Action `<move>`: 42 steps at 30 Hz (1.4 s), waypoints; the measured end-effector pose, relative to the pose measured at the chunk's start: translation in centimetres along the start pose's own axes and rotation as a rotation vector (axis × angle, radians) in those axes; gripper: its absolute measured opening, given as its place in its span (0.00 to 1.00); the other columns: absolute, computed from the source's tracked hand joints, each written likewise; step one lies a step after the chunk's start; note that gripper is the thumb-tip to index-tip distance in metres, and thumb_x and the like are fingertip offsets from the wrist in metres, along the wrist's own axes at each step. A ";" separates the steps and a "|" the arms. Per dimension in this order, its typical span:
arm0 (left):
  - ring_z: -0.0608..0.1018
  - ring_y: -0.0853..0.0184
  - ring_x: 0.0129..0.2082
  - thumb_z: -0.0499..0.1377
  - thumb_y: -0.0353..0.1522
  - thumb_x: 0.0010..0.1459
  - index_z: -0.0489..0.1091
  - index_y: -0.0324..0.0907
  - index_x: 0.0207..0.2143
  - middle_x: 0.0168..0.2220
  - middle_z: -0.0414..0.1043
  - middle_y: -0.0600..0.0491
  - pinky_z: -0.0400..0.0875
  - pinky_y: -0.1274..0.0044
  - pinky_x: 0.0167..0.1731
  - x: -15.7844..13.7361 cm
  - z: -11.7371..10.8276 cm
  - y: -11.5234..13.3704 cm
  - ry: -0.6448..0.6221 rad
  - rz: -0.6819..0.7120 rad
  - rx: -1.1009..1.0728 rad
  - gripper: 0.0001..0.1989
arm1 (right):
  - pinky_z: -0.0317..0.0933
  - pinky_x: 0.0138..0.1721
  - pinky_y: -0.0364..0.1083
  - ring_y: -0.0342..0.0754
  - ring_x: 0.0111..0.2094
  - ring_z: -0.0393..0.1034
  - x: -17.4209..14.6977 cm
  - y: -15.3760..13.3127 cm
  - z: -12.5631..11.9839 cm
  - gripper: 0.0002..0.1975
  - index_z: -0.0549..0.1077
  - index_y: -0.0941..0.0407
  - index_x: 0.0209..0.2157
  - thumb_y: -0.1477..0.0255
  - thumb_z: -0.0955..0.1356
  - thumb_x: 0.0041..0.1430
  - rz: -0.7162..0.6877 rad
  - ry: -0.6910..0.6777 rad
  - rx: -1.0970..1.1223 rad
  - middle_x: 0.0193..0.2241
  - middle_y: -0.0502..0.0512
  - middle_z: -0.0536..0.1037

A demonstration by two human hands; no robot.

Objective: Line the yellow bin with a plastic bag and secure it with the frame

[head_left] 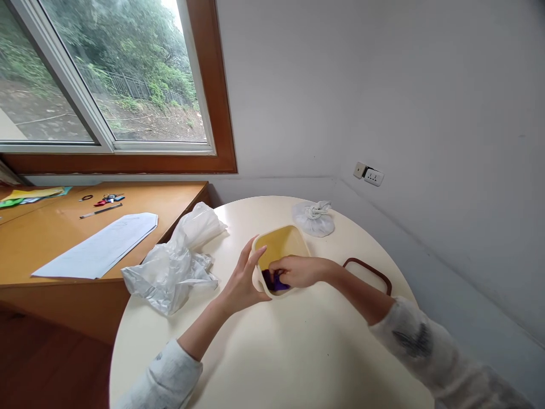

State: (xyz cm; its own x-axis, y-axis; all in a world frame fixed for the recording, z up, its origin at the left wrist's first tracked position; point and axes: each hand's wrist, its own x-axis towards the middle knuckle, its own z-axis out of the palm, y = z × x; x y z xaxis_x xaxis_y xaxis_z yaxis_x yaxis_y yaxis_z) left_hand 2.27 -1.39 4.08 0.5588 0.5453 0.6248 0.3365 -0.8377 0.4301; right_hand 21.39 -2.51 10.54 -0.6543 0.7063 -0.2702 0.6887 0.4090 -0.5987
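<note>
A small pale-yellow plastic bin [279, 245] is tilted on the round table with its opening towards me. My left hand [244, 279] grips its left side, with the thumb and fingers around the rim. My right hand [300, 271] reaches into the opening, fingers curled against a dark purple thing [281, 283] at the bottom. Whether that is cloth or plastic I cannot tell, as the fingers partly cover it. Behind my right forearm lies a brown rounded rectangular ring [369, 266].
Left on the round table [272, 363] lies a crumpled clear plastic bag [183, 258]. A knotted whitish bag [314, 218] sits at the back. The wooden desk [179, 196] on the left bears paper sheets [102, 244], a pen [101, 211] and keys [111, 199]. Walls border the table behind and right.
</note>
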 end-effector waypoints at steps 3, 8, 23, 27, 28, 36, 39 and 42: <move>0.48 0.50 0.62 0.67 0.31 0.40 0.40 0.48 0.61 0.62 0.37 0.41 0.56 0.58 0.54 0.0 -0.2 0.1 0.000 0.028 -0.024 0.51 | 0.57 0.27 0.40 0.43 0.30 0.65 -3.1 -1.2 -0.8 0.12 0.69 0.56 0.29 0.79 0.56 0.54 -0.012 -0.056 -0.053 0.32 0.52 0.74; 0.47 0.50 0.62 0.67 0.30 0.40 0.38 0.50 0.61 0.62 0.37 0.42 0.56 0.58 0.55 0.2 0.4 0.5 -0.017 0.084 -0.071 0.52 | 0.55 0.23 0.44 0.48 0.26 0.66 -2.7 -2.0 0.6 0.14 0.65 0.60 0.42 0.72 0.56 0.59 0.261 0.025 -0.364 0.29 0.59 0.73; 0.47 0.48 0.61 0.68 0.33 0.39 0.35 0.56 0.61 0.62 0.34 0.43 0.60 0.56 0.51 0.1 -0.3 -0.7 -0.006 0.103 -0.018 0.54 | 0.58 0.27 0.47 0.55 0.32 0.70 -1.2 -4.6 0.6 0.13 0.71 0.56 0.41 0.77 0.63 0.53 0.272 -0.019 -0.603 0.29 0.58 0.75; 0.47 0.48 0.62 0.68 0.32 0.38 0.33 0.54 0.61 0.62 0.35 0.42 0.59 0.56 0.52 1.2 -1.1 -1.3 -0.054 0.082 -0.067 0.57 | 0.57 0.29 0.45 0.49 0.30 0.68 -4.9 -5.1 1.4 0.13 0.70 0.56 0.38 0.65 0.58 0.61 0.168 0.223 -0.455 0.30 0.55 0.75; 0.47 0.48 0.62 0.69 0.33 0.37 0.32 0.53 0.61 0.62 0.36 0.42 0.59 0.56 0.52 1.5 -1.5 -1.5 -0.081 0.078 -0.082 0.57 | 0.58 0.32 0.46 0.50 0.33 0.68 -5.3 -4.7 1.7 0.13 0.69 0.57 0.39 0.64 0.60 0.60 0.127 0.260 -0.450 0.32 0.56 0.75; 0.58 0.54 0.59 0.64 0.32 0.47 0.26 0.51 0.61 0.62 0.45 0.40 0.57 0.57 0.53 0.6 -2.3 -2.1 -0.016 -0.154 -0.225 0.52 | 0.56 0.37 0.48 0.48 0.32 0.66 -2.6 0.3 4.1 0.13 0.64 0.62 0.46 0.77 0.57 0.60 -0.059 0.555 -0.637 0.32 0.58 0.73; 0.52 0.51 0.61 0.66 0.35 0.43 0.25 0.50 0.61 0.62 0.39 0.38 0.54 0.55 0.54 -0.6 0.2 -1.3 0.136 -0.166 -0.167 0.57 | 0.57 0.36 0.47 0.48 0.32 0.66 -0.9 -0.5 5.0 0.12 0.65 0.61 0.44 0.75 0.59 0.59 -0.040 0.729 -0.478 0.32 0.58 0.74; 0.46 0.48 0.62 0.66 0.32 0.44 0.30 0.53 0.61 0.63 0.35 0.38 0.41 0.48 0.54 -1.0 2.4 -0.7 0.312 -0.061 0.069 0.53 | 0.58 0.34 0.46 0.48 0.32 0.67 0.4 -2.0 6.0 0.13 0.63 0.59 0.45 0.72 0.60 0.59 0.000 0.834 -0.217 0.35 0.57 0.75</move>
State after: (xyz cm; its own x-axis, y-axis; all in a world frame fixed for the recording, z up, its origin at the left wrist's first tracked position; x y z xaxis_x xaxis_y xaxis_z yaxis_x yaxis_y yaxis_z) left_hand 3.27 -1.41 1.64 0.2802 0.5688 0.7733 0.4193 -0.7972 0.4344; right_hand 17.83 -6.50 7.09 -0.2699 0.8649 0.4232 0.7886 0.4507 -0.4183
